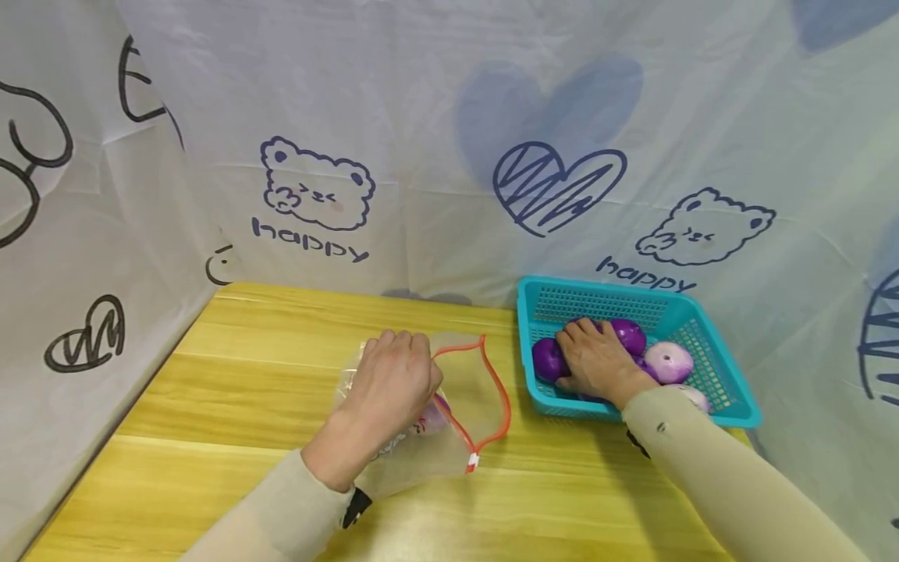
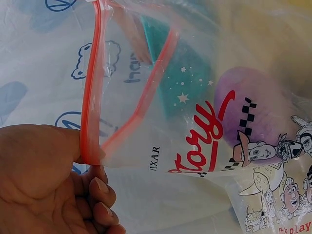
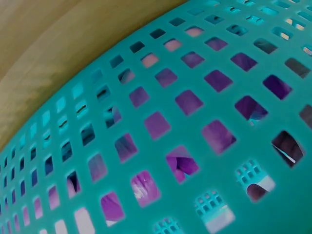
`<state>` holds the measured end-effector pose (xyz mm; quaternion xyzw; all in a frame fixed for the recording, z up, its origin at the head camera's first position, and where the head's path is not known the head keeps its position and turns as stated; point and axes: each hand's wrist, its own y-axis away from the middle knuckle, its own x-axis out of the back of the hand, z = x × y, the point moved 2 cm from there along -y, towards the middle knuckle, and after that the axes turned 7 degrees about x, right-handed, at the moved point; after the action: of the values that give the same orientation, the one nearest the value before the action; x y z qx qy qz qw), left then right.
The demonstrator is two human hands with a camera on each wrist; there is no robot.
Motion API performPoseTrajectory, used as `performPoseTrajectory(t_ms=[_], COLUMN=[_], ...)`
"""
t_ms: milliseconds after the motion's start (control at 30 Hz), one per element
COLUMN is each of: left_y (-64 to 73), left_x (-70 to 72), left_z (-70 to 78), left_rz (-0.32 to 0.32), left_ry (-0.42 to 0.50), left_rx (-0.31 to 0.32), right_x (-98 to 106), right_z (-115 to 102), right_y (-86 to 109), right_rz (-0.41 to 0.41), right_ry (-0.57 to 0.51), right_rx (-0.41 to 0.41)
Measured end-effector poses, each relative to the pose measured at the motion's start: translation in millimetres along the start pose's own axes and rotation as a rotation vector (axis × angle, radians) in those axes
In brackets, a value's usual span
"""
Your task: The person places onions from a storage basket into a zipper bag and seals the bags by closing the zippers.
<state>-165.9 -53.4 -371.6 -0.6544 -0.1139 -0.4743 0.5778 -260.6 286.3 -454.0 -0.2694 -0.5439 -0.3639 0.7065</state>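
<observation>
Pinched at its orange-edged mouth by my left hand [image 1: 393, 378] is a clear zip bag [image 2: 185, 141] with printed cartoon figures. A pale purple onion [image 2: 251, 105] shows through the bag's plastic. The mouth stands apart, with a white and red slider [image 1: 473, 462] at its near corner. Inside the turquoise basket [image 1: 733, 390], my right hand [image 1: 597, 363] lies palm down over purple onions [image 1: 549, 361]. What its fingertips grip is hidden under the hand. In the right wrist view, the basket's holed wall [image 3: 161, 141] covers most of the onions and the hand.
The basket stands at the back right of a wooden table [image 1: 232, 359]. Paler onions [image 1: 669, 361] lie in its right part. A white cloth [image 1: 421, 117] with drawn bears and hearts hangs behind the table and along its left side.
</observation>
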Motion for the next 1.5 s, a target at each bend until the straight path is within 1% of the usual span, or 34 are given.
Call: performPoseTrajectory(t_ms=[200,400,667,800,933,1033,1200,1300,1500], left_y=[-0.2,-0.1,-0.1,0.0,0.2,0.6,1.2,0.8,0.3], left_x=[0.6,0.6,1.0,1.9,3.3,3.3,0.1,1.2,3.5], left_z=[1.4,1.8,1.9,2.0,2.0,1.2,-0.7,-0.3,-0.2], left_rz=[-0.031,-0.045,-0.052,-0.053,-0.072,-0.094,-0.109,-0.111,-0.121], left_ry=[-0.010,-0.001,-0.010,-0.003,0.012,0.009,-0.012,-0.014,-0.005], left_rx=[0.015,0.019,0.023,0.028,0.042,0.060,0.068,0.063,0.073], right_x=[1.8,-0.5,-6.6,-6.8,-4.7,-3.6,-1.8,-0.2,6.8], right_z=[1.9,5.3,5.2,5.2,7.9,11.8,18.4,21.3,25.7], right_y=[-0.9,-1.6,-1.2,-0.3,0.6,0.5,0.1,0.4,1.6], right_rz=[-0.055,-0.083,-0.027,-0.017,0.034,0.096,0.186,0.214,0.240], right_ry=[-0.077,-0.093,-0.118,-0.161,-0.177,-0.141,-0.013,0.067,0.193], right_rx=[-0.071,-0.104,-0.096,-0.113,-0.123,-0.111,-0.069,-0.038,0.028])
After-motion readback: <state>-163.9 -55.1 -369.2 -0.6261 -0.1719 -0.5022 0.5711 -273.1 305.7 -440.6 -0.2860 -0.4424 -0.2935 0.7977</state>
